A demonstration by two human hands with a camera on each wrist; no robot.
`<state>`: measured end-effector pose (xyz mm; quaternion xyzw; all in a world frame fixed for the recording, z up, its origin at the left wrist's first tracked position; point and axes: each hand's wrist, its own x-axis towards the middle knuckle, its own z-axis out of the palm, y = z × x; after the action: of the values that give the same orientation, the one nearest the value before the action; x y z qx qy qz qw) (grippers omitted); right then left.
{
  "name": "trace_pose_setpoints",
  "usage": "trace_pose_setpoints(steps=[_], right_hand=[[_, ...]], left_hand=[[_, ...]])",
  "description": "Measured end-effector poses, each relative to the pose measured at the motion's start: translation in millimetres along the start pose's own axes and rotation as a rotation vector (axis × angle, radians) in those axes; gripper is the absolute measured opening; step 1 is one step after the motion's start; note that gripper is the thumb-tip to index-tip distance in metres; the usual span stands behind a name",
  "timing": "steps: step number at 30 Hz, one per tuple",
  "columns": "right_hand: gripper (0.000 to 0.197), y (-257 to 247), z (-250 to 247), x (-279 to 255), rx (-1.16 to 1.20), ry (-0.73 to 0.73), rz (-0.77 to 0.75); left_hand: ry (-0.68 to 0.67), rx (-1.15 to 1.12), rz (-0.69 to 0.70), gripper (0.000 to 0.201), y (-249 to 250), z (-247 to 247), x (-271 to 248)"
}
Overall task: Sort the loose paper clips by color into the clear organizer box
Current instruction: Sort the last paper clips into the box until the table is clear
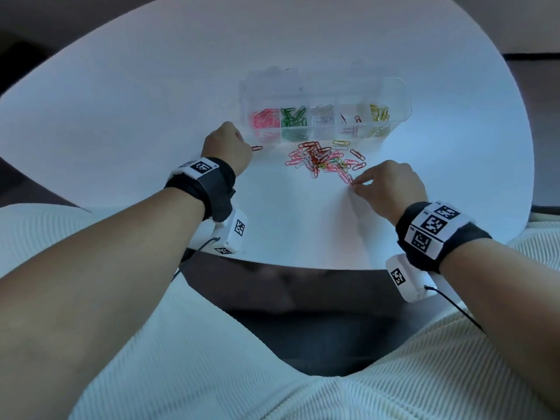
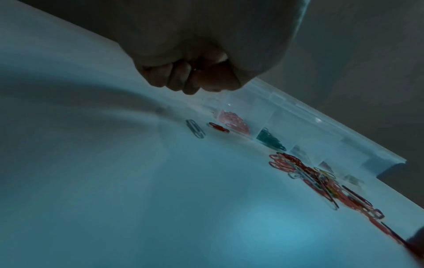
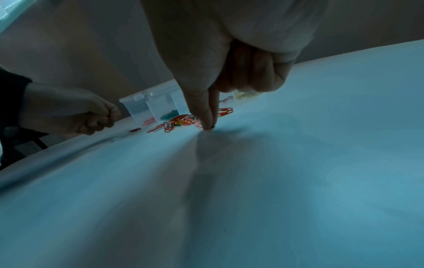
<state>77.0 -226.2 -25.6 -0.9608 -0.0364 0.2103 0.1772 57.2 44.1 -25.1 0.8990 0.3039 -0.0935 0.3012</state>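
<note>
My round white table carries everything here, its near edge between my knees. On its far half sits the clear organizer box, a long tray of five compartments: pink clips at the left end, then green clips, clear ones in the middle, a few dark and red ones next, and yellow clips at the right end. Just in front of the box lies the loose pile of paper clips, mostly red and pink with some green, yellow and white mixed in.

My left hand hovers near the box's left end, fingers curled into a fist; I cannot tell whether anything is inside it. A single red clip lies on the table just beside that hand, and from the left wrist a silver clip shows next to the red one.

My right hand is at the pile's near right edge, thumb and forefinger pressed together with their tips on the tabletop, the other fingers folded; they meet at the end of a pink clip, though a firm pinch is not clear.
</note>
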Motion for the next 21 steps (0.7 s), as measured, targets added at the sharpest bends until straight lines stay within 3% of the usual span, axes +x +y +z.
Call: trace_pose_setpoints(steps=[3,8,14,18,21], right_hand=[[0.006,-1,0,1,-0.011,-0.033,0.008],[0.015,3,1,1,-0.008,0.017,0.013],[0.007,-3,2,0,-0.010,-0.030,0.034],[0.011,-3,8,-2,0.029,-0.095,0.053],[0.020,-2,6,-1,0.216,-0.125,0.030]], left_hand=[[-0.034,-0.029,0.019,0.022,-6,3,1],[-0.044,-0.016,0.138,0.030,-14,7,1],[-0.085,0.259,0.275,0.019,-5,10,-1],[-0.123,0.285,0.233,0.007,0,14,-10],[-0.156,0.182,0.202,0.007,8,13,-13]])
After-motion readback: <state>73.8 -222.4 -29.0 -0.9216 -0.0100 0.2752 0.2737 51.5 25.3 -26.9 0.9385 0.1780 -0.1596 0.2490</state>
